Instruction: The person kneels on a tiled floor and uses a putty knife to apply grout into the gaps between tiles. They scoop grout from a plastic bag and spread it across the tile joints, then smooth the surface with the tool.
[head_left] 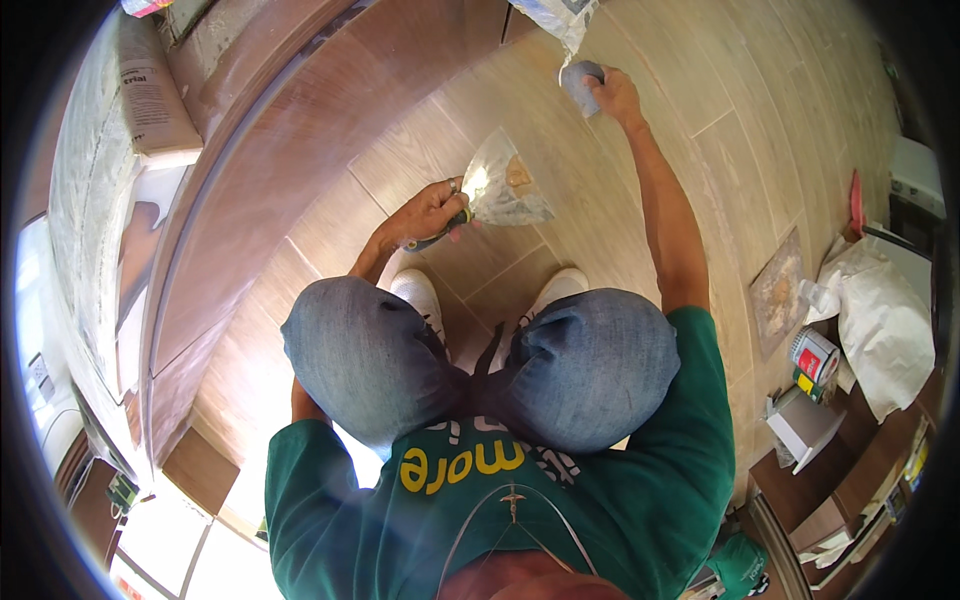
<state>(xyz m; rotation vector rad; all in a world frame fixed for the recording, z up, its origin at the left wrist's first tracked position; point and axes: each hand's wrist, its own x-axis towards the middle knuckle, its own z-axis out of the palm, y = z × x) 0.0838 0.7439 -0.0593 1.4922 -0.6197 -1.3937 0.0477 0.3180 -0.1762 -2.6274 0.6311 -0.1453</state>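
Note:
My left hand (432,212) is closed around the dark and yellow handle of a putty knife (508,185). Its wide, shiny blade points away from me over the floor, with a brownish smear on it. Farther out to the right, my right hand (615,95) grips a grey piece with a rounded outline (581,88), perhaps a sponge; its exact kind is unclear. Just beyond it hangs the torn lower end of a whitish plastic bag (562,22), partly cut off by the upper edge. Whether the grey piece touches the bag I cannot tell.
Wood-look floor tiles (690,170) spread around my shoes (418,295). A long brown step or ledge (270,150) curves along the left, with a paper sack (158,95) above it. At right are a loose tile (778,290), a can (814,357) and a white sack (882,320).

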